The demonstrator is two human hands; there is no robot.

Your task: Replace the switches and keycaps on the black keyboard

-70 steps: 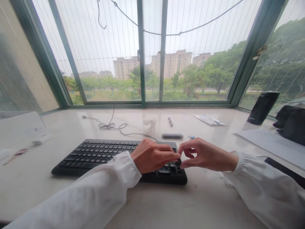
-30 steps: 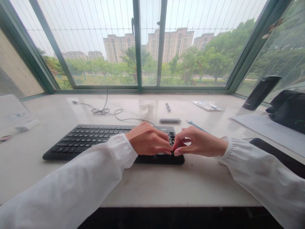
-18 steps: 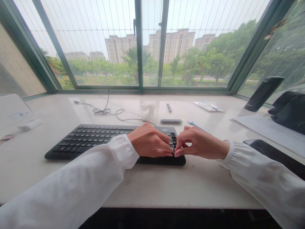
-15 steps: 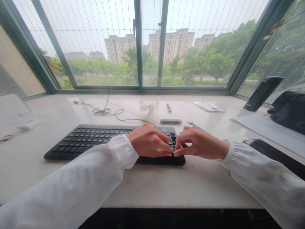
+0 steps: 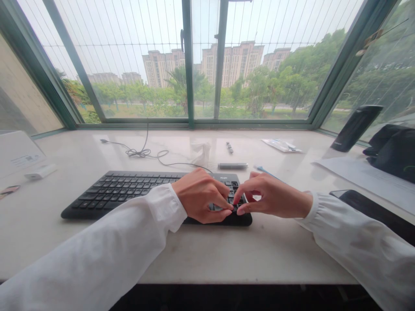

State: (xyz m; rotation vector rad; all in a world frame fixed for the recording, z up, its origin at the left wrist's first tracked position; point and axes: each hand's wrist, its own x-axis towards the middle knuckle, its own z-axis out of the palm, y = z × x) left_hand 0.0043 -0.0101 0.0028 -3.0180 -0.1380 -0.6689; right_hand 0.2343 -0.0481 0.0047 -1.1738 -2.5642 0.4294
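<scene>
Black keyboard [image 5: 129,195] lies near the counter's [image 5: 194,255] front edge; the left hand [image 5: 199,196] has risen slightly, baring keys [image 5: 215,207], its curled fingers [image 5: 225,204] meeting the right hand [image 5: 274,195] there, whether gripping a keycap cannot be told.

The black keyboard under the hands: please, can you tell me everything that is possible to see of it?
The keyboard is a low, black slab, plastic by its look, with rows of black keys and a small logo on its top border. It lies flat on the pale stone sill, below the window. A thin cable reaches its back edge. The left hand and right hand bend over the keys near its right end, with fingertips close together. The left sleeve hides part of its front.
</scene>
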